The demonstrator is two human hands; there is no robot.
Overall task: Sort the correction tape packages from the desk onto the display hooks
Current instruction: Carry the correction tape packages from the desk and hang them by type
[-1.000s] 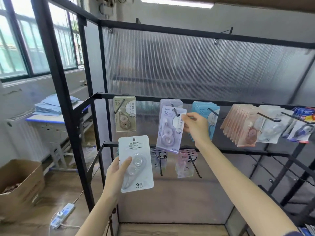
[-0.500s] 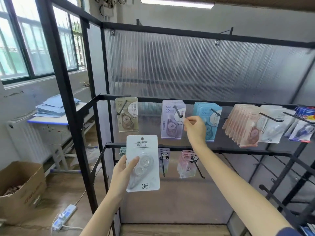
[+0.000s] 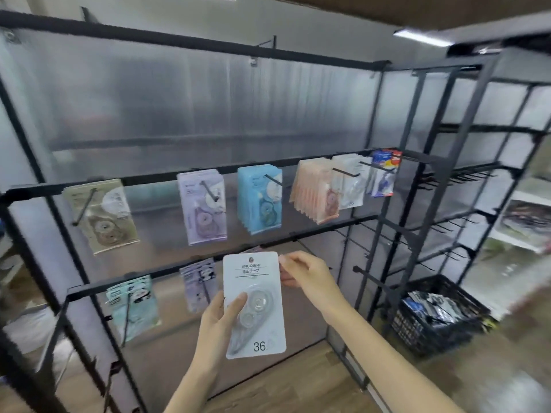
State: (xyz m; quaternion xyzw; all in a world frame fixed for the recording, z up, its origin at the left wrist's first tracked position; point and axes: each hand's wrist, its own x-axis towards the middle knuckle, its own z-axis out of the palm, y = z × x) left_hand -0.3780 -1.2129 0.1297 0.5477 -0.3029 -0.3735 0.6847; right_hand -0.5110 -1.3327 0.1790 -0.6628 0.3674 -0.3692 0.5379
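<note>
Left hand: grip closed round white package, thumb on blister.
Right hand: fingers pinching package's top-right edge.

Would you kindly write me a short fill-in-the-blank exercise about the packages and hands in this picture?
1. The white package in the left hand is printed with the number ____.
2. On the upper rail, the package hanging between the beige package and the blue package is ____ in colour.
3. The black crate stands on the ____.

Missing words: 36; purple; floor
</note>
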